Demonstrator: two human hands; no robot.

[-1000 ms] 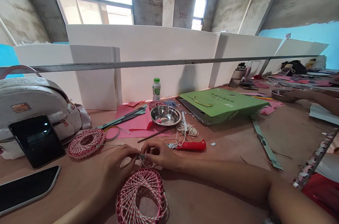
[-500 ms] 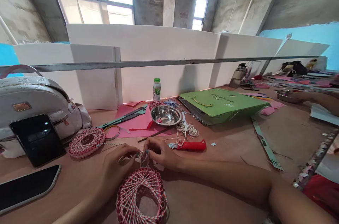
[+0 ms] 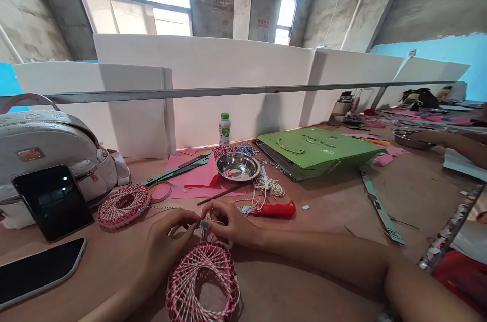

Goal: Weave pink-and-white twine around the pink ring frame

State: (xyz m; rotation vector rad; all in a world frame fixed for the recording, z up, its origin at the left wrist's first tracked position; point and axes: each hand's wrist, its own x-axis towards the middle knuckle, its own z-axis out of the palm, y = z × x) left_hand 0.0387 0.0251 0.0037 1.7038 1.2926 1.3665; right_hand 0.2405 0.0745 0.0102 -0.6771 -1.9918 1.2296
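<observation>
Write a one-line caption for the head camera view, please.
Left hand and right hand pinch a small metal piece above a pink-and-white woven cord frame.

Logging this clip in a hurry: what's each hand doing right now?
Left hand: closed in a pinch on a small metal piece, just above the pink-and-white cord basket.
Right hand: closed, pinching the same piece.

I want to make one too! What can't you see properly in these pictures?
In the head view:
The small silver bit is too small to tell what it is, and the left hand and right hand partly hide it.
The writing on the green bag is too small to read.
The other person's arm is cut off by the right edge.
</observation>
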